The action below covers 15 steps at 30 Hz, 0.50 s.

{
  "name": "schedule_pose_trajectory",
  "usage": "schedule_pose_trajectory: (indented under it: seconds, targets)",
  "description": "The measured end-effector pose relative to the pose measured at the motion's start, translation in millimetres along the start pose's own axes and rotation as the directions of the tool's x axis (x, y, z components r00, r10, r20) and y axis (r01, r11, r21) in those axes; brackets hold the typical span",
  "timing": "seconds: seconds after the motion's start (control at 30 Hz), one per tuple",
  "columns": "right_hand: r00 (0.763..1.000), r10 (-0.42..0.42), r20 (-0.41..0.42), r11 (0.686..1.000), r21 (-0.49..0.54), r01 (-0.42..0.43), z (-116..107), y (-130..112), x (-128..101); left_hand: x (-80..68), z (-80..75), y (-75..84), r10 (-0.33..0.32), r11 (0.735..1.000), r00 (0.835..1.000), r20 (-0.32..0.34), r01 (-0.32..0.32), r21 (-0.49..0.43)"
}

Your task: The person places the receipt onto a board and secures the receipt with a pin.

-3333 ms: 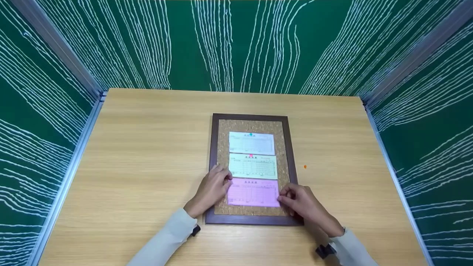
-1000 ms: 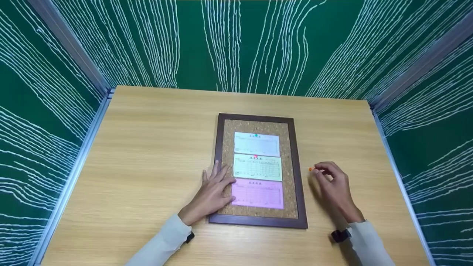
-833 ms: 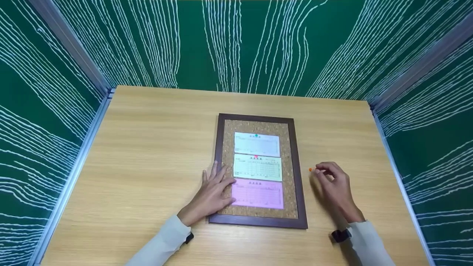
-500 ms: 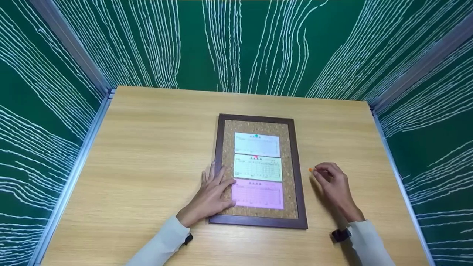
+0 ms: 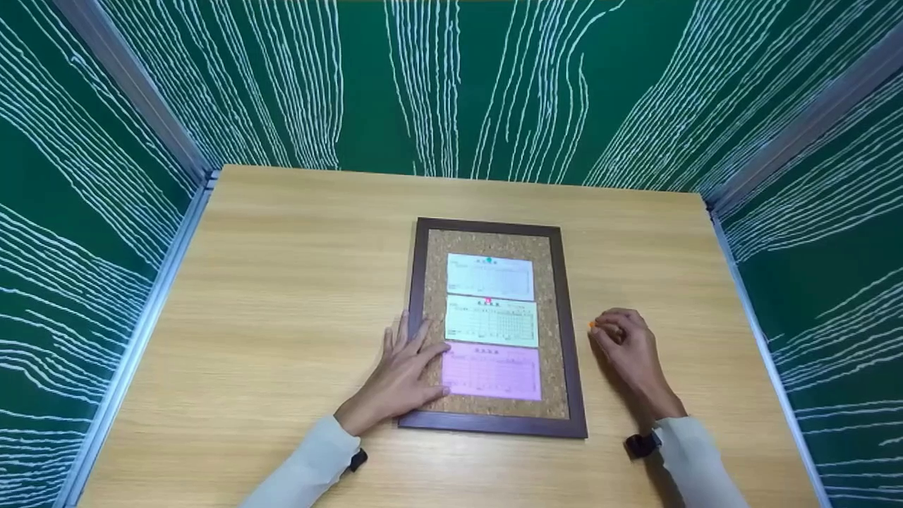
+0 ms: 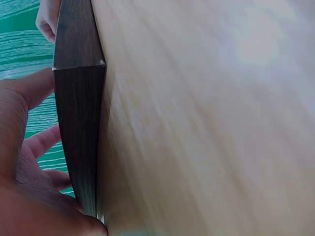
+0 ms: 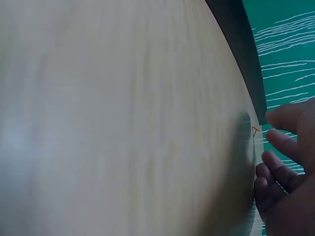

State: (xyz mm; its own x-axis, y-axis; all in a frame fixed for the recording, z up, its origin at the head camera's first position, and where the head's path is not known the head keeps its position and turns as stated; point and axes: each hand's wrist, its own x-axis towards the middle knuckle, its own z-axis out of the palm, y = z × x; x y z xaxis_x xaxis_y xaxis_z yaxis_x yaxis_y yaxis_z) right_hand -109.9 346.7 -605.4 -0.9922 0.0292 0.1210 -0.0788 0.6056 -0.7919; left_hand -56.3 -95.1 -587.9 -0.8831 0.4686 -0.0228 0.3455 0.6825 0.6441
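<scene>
My left hand [image 5: 401,374] rests spread on the left side of a framed corkboard [image 5: 508,409]. Its thumb and index fingertips touch the left edge of a pink printed slip [image 5: 492,372]. Above lie a green slip [image 5: 492,322] with a red push pin [image 5: 488,300] and a white slip [image 5: 490,279] with a green push pin [image 5: 489,259]. Right of the board, the fingertips of my right hand [image 5: 631,349] are at an orange push pin [image 5: 592,324]. In the right wrist view, that pin [image 7: 255,129] lies on the table, just ahead of the parted fingertips.
The wooden table [image 5: 303,282] surrounds the corkboard. Green walls [image 5: 367,85] with white wavy lines enclose it at the back and sides, with metal posts [image 5: 134,92] at the corners.
My left hand has spread flat beside the pink slip. My right hand has left the slip's right edge and moved right to the orange push pin, shifting slightly closer in the last half second.
</scene>
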Motion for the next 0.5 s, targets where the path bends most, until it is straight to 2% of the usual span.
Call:
schedule_pose_trajectory:
  seconds: [0.13, 0.5]
  targets:
    - [1.0, -0.01, -0.009, 0.998, -0.056, 0.009, 2.7, 1.4, 2.4, 0.9, -0.5, -0.3, 0.005, 1.0, 1.0, -0.003, -0.005, 0.002]
    - [0.998, -0.023, -0.06, 0.994, -0.112, 0.016, 7.8, 0.8, 6.3, -1.1, 2.2, -2.2, 0.016, 1.0, 1.0, -0.023, -0.016, -0.008]
